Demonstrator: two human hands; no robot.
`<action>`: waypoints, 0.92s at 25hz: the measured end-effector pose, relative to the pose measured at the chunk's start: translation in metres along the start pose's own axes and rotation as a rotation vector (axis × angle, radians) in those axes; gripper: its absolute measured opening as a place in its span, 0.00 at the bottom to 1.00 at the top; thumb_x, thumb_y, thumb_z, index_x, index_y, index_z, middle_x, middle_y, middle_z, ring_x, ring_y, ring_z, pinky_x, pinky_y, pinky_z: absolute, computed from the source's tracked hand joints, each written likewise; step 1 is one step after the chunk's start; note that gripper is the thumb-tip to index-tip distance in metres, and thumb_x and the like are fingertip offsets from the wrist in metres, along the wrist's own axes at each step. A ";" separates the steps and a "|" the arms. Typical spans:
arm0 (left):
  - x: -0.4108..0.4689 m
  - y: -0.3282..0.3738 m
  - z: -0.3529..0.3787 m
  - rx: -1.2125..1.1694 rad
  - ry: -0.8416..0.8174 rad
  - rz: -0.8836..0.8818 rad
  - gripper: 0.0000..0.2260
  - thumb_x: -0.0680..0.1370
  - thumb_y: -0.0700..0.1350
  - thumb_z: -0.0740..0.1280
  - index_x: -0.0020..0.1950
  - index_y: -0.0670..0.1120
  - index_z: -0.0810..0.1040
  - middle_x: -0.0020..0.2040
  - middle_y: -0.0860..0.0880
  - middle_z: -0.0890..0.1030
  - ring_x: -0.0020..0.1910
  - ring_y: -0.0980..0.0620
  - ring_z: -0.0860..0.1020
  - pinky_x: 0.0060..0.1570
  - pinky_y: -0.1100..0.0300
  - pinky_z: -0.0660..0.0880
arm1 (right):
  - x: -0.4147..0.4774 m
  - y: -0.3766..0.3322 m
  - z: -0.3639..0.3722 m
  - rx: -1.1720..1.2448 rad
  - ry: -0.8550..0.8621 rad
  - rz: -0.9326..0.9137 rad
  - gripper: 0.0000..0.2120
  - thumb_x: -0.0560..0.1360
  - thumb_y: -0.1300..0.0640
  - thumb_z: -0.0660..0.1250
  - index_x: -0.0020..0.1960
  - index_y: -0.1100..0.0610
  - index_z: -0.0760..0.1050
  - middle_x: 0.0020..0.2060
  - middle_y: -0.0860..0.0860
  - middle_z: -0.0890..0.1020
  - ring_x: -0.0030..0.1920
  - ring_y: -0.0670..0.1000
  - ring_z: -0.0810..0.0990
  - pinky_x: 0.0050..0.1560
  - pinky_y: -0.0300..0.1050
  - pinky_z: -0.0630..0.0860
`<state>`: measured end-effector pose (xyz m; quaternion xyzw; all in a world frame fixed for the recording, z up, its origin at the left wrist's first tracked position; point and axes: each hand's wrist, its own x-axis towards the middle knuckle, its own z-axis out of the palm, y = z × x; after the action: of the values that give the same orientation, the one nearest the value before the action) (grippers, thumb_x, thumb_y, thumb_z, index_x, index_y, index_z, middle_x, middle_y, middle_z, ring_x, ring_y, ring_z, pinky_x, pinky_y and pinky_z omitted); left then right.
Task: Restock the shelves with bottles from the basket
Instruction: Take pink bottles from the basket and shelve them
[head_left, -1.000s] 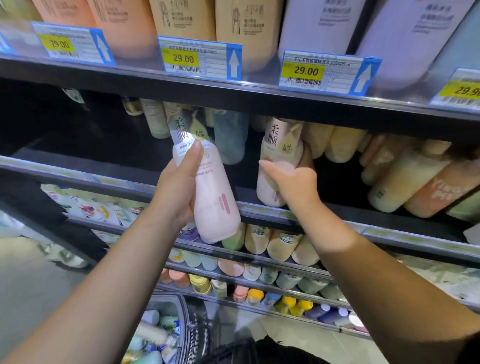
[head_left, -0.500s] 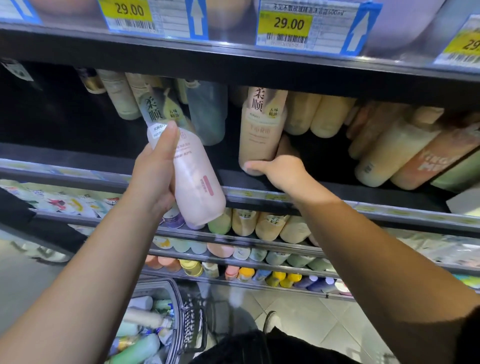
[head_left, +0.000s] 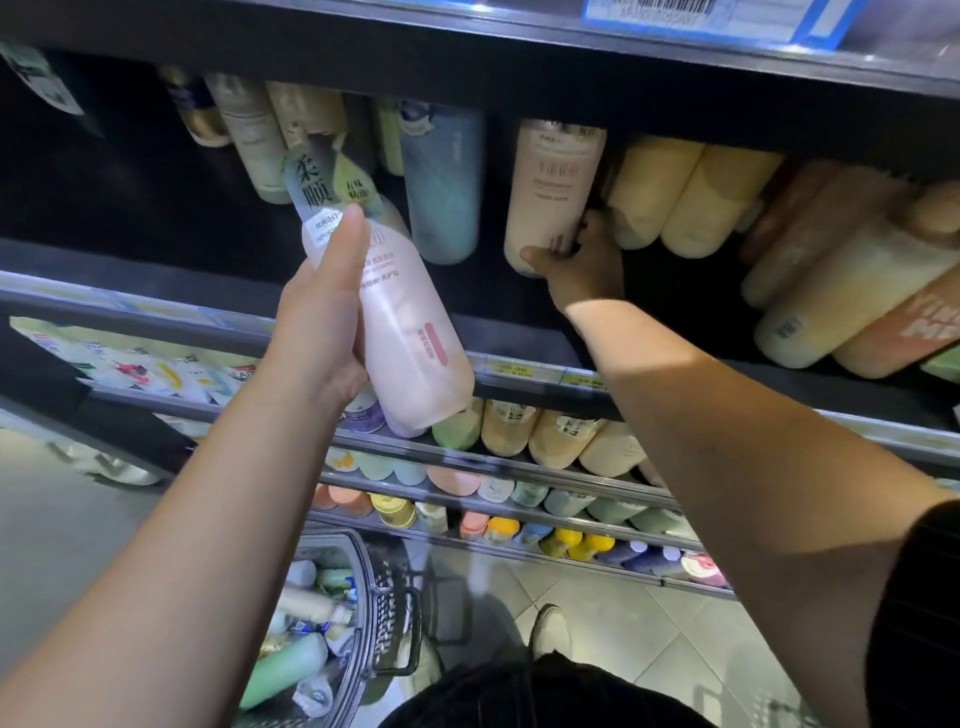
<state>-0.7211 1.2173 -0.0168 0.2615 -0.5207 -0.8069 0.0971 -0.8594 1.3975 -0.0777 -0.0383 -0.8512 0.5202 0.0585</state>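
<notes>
Dark store shelving fills the view, rows of pastel bottles lying back on each tier above a tiled floor (head_left: 649, 623). The left hand (head_left: 322, 332) is wrapped around a pale pink bottle (head_left: 410, 338), thumb stretched up along its label, holding it tilted in front of the shelf (head_left: 519, 332) edge, its cap end reaching in among the stocked bottles. Right of that hand, deeper in the shelf, the right hand (head_left: 587, 270) grasps the lower end of a peach bottle (head_left: 550, 192), thumb across its front and fingers behind. A blue bottle (head_left: 441, 192) stands between the two hands; yellow bottles (head_left: 691, 197) sit just right of the right hand. Below the left forearm, the basket (head_left: 384, 608) holds more bottles.
</notes>
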 end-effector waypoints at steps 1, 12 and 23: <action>0.000 -0.001 0.000 -0.002 -0.001 0.002 0.20 0.76 0.59 0.69 0.59 0.45 0.79 0.46 0.49 0.86 0.47 0.49 0.85 0.51 0.47 0.81 | 0.003 0.002 0.003 -0.004 0.015 -0.006 0.32 0.68 0.53 0.76 0.68 0.57 0.68 0.65 0.53 0.76 0.65 0.55 0.75 0.64 0.51 0.72; -0.010 -0.005 -0.001 0.014 0.018 0.022 0.19 0.78 0.58 0.67 0.61 0.46 0.79 0.47 0.49 0.85 0.46 0.52 0.85 0.43 0.54 0.82 | 0.046 0.011 0.030 0.034 0.073 -0.010 0.34 0.64 0.55 0.78 0.67 0.57 0.71 0.64 0.53 0.77 0.64 0.53 0.75 0.65 0.53 0.73; -0.018 -0.002 0.000 0.097 0.029 0.095 0.15 0.78 0.58 0.66 0.57 0.50 0.80 0.44 0.52 0.86 0.45 0.53 0.85 0.45 0.54 0.82 | 0.068 0.001 0.040 -0.102 0.084 -0.056 0.32 0.69 0.53 0.76 0.69 0.56 0.69 0.67 0.54 0.74 0.66 0.55 0.73 0.65 0.47 0.71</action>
<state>-0.7054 1.2260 -0.0127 0.2525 -0.5698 -0.7712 0.1301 -0.9322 1.3711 -0.0926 -0.0393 -0.8741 0.4722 0.1067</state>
